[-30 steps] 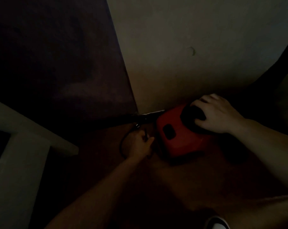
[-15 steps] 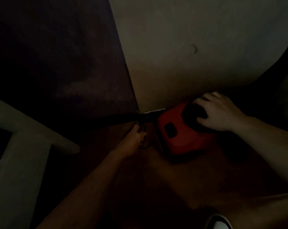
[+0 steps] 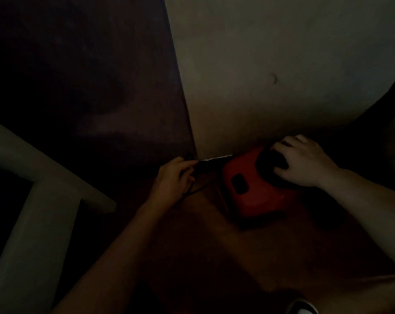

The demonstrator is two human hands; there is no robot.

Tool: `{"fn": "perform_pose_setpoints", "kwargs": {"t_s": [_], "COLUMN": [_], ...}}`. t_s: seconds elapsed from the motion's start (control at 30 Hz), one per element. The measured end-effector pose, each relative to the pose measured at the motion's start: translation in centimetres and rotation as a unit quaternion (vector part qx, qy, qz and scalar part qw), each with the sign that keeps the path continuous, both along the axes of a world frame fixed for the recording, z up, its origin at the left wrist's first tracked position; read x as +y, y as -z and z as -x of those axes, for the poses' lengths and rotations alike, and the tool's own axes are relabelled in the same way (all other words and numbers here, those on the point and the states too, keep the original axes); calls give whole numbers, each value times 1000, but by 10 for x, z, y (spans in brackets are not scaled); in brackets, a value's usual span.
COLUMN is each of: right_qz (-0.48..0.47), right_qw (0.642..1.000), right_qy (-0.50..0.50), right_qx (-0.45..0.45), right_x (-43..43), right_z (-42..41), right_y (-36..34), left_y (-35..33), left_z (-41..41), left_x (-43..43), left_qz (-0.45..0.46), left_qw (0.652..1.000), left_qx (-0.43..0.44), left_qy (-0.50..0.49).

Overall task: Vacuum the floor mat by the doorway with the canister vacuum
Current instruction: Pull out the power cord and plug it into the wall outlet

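Dim floor (image 3: 214, 257) by wall (image 3: 271, 64) | left fingers (image 3: 187, 163) pinched cord (image 3: 192, 192) before vacuum (image 3: 255, 193) | right fingers (image 3: 280, 146) curled on handle (image 3: 269, 160) | vacuum sat at wall foot | risk: a tugged cord could snag or drag vacuum; mat not discernible in dark

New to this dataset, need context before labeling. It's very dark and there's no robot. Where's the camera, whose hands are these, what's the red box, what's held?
There is no machine here. A person works with bare hands, and one camera worn on their head looks down at them. The room is dim. The red box is a small vacuum sitting on a reddish-brown floor by a pale wall. The right hand grips its black top handle. The left hand pinches a thin dark cord at the vacuum's front end. It is too dark to tell what the cord joins.
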State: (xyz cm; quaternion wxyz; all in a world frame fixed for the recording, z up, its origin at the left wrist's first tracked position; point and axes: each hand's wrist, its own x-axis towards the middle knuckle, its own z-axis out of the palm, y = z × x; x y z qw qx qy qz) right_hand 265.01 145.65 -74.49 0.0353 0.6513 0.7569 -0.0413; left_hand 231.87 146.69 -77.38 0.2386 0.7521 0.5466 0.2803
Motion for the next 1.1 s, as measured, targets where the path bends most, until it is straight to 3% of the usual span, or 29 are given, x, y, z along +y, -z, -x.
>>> {"fn": "perform_pose_setpoints", "kwargs": {"t_s": [0.2,0.43,0.53,0.7,0.97,1.1], "right_qz": [16,72,95,95,70,56], "right_qw": [1000,997,995,995,995,996], "right_qy": [-4,2,-4,-10,-15,-19], "right_qx": [-1,-19,-30,-41,-67,-63], "right_x": [-3,-1,-3,-4,-1,-2], "right_z": [0,5,12,14,24,25], "right_y": [-7,-14,-21,-23,-16,-12], "left_y": [-73,-156,-170,-163,-93,-60], "left_z": [4,0,-11,-9,5,2], "left_x": [4,-16,-31,-30,-28,-22], "left_qz": [-40,-107,-123,-137,-24,-12], "left_qw": [996,988,983,984,996,990], "left_qx": [-72,-87,-47,6,31,116], "left_qy": [19,74,129,116,82,84]}}
